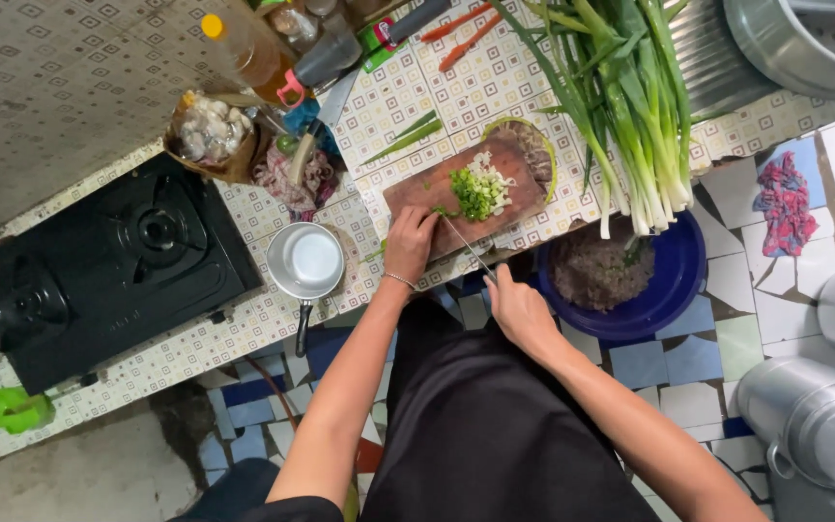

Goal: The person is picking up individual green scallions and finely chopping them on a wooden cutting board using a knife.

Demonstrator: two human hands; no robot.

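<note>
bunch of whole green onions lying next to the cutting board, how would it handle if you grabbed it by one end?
The green onions would probably droop: long thin stalks, leafy tops already splayed. They look loose, no tie visible, so some may slide out of the bunch. Likely light for their length. White ends overhang the blue bowl, so a push could tip them in.

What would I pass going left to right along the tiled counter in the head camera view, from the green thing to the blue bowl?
Green plastic object → black gas stove → small metal pan → left hand → wooden cutting board with chopped green onion → blue bowl.
</note>
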